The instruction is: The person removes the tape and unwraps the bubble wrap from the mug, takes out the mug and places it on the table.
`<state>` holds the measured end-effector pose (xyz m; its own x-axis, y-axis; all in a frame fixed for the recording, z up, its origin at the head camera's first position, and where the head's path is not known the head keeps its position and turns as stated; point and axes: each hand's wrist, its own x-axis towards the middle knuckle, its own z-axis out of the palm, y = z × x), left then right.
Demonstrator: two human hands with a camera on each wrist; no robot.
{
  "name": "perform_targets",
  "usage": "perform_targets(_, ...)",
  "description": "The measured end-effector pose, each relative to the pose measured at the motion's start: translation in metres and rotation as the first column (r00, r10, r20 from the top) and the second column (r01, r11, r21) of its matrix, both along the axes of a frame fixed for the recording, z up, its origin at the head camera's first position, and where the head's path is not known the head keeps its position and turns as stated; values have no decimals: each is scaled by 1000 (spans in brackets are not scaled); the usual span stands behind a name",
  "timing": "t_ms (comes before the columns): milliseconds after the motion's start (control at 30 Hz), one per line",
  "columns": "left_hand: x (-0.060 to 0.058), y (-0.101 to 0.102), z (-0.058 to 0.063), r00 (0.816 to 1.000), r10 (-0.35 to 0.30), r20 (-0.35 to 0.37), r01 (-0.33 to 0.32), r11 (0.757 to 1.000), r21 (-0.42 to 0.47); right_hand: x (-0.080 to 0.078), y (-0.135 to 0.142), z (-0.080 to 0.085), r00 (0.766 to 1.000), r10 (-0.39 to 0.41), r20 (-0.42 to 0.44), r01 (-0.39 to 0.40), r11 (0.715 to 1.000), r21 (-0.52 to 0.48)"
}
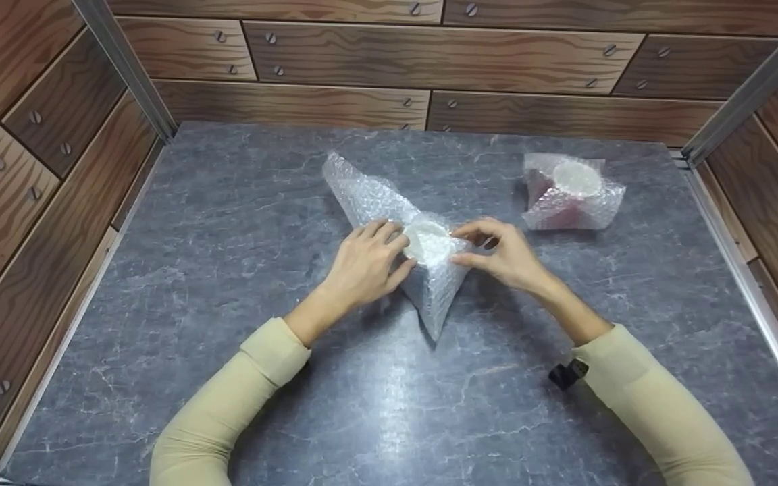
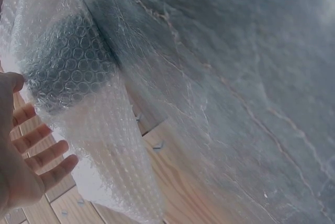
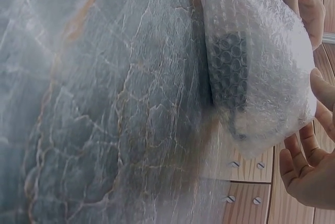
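In the head view, a sheet of bubble wrap [image 1: 389,199] lies around a round item whose pale, disc-like face [image 1: 428,243] points upward. A dark part [image 2: 73,59] of this item shows through the bubbles in both wrist views; its kind cannot be told. My left hand [image 1: 369,260] rests at the left of the round face, fingers spread and relaxed against the wrap. On the opposite side, my right hand [image 1: 500,253] pinches the wrap's right edge between thumb and bent forefinger. One flap points toward the far left, another toward me.
Another bubble-wrapped bundle [image 1: 575,192], with a pale round face and something reddish inside, stands at the back right. The grey marbled table [image 1: 240,202] is bordered by wood-patterned walls [image 1: 443,57] and metal posts. A black device [image 1: 568,373] sits at my right cuff.
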<state>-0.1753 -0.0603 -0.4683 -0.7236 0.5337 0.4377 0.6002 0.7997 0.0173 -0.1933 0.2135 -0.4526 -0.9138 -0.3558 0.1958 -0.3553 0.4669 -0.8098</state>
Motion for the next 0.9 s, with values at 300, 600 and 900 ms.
perform_targets(300,1,0,1,1000,1,0,-1,1000,-5,2,1,2,1000,12,-19,-11,1000,15)
perform_targets(600,1,0,1,1000,-9,4,9,1000,0,4,3,5,999,21,-31,-19,998,59)
perform_targets(900,1,0,1,1000,-7,-6,7,1000,1,6,6,8,999,29,-45,-25,995,92)
